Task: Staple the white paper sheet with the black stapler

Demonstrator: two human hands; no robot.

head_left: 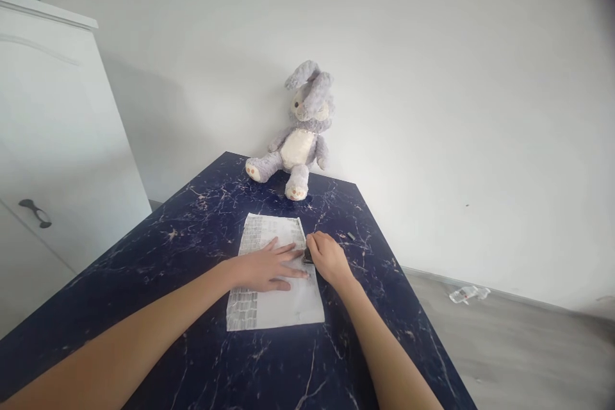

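Note:
A white sheet of paper point(288, 311) with grey brick-like marks down its left side lies on the dark blue marbled table point(202, 359). My left hand point(273, 267) rests flat on the sheet, its fingers spread toward the right edge. At that edge my right hand point(329, 256) is closed around a small black object point(307, 257), mostly hidden by the fingers. The fingertips of my left hand are close beside this object.
A grey and white plush rabbit point(298, 147) sits at the table's far end against the wall. A small grey piece point(351, 236) lies right of the sheet. A white cabinet point(62, 109) stands at left; clear plastic point(468, 295) lies on the floor at right.

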